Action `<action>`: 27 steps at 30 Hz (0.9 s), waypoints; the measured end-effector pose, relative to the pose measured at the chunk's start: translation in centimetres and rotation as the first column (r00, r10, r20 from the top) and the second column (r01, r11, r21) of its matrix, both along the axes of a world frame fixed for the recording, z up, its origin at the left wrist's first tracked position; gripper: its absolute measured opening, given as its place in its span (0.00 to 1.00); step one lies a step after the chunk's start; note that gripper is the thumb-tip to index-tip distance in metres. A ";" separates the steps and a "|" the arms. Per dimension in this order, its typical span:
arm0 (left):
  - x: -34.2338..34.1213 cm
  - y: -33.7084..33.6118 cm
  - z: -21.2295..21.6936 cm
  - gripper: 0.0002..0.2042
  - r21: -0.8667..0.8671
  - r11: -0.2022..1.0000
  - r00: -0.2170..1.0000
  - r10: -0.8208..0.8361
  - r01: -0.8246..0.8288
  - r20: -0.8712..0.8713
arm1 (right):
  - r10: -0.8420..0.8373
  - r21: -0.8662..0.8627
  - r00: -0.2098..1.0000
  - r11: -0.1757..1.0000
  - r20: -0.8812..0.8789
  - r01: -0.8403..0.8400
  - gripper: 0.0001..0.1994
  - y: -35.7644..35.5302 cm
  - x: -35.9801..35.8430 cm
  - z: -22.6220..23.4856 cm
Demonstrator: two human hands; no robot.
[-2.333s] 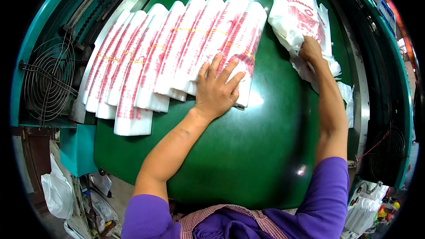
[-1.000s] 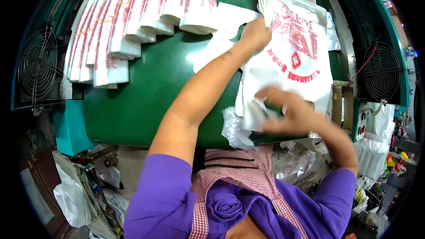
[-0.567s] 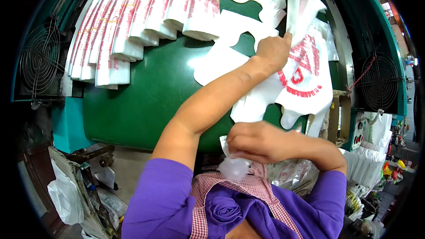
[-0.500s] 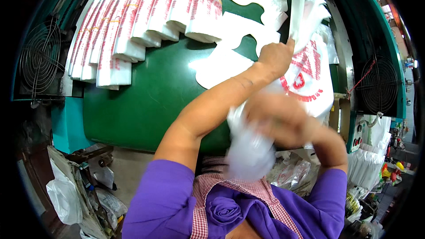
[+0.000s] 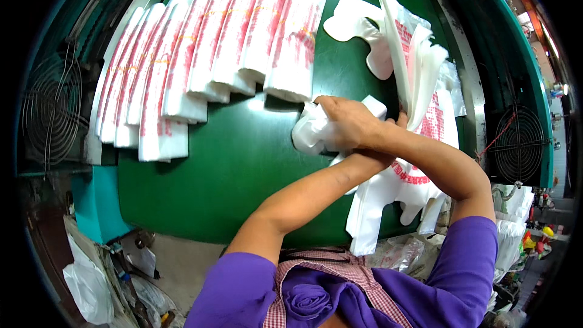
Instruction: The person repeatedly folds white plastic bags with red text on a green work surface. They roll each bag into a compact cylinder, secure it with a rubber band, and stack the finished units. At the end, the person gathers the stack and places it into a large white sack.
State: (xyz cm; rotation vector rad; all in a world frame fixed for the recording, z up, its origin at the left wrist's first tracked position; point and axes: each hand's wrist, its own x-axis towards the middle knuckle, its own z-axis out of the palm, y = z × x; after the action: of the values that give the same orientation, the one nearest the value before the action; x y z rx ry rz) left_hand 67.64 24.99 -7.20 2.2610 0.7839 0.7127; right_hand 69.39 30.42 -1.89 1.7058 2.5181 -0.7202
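Observation:
My arms cross over the green table (image 5: 206,188), the right forearm on top. My right hand (image 5: 349,123) is closed on a crumpled white plastic offcut (image 5: 311,130), just in front of the nearest bag bundle. Farther right, my left hand (image 5: 401,120) is largely hidden beneath the right forearm. Its visible fingertips press against the folded edge of a stack of white plastic bags with red print (image 5: 432,118). Part of that stack stands up in loose folds, and its handle ends reach toward me. Beyond the hands lies a curved flat white offcut (image 5: 367,30).
Several rolled bag bundles with red print (image 5: 231,36), tied with yellow bands, lie side by side at the far left. Caged fans (image 5: 53,103) flank the table on both sides. White plastic bags (image 5: 88,276) hang at the lower left.
My right hand has swung from near my chest to the left, across my left arm, carrying the crumpled offcut. The bag stack has shifted toward me, and fewer flat offcuts show around it.

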 end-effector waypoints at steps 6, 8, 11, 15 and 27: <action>0.2 0.8 1.2 0.29 0.081 0.996 0.996 0.054 -0.048 -0.076 | -0.134 0.307 0.991 0.943 -0.010 0.130 0.31 15.7 7.8 3.2; 0.2 1.2 1.2 0.29 0.049 0.998 0.995 0.032 -0.028 -0.093 | -0.383 0.158 0.913 0.919 0.143 0.361 0.47 19.1 10.2 4.9; 0.3 1.5 1.0 0.30 -0.069 0.998 1.000 0.014 -0.014 -0.003 | -0.518 0.039 0.753 0.833 0.407 0.552 0.63 24.1 14.8 0.6; 0.2 2.6 0.6 0.32 -0.144 0.989 0.999 0.034 -0.038 -0.032 | -0.378 -0.029 0.846 0.908 0.376 0.419 0.46 26.6 14.2 1.2; -5.0 5.9 0.6 0.17 -0.494 0.848 0.909 0.343 -0.191 0.238 | -0.200 0.230 0.481 0.685 -0.853 0.692 0.17 16.2 15.1 11.2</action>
State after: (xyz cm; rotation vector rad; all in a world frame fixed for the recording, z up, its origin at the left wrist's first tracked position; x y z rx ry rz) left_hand 62.66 30.90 -6.63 1.5720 1.0013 0.8869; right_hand 84.50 46.57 9.27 2.9618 2.9909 -1.0033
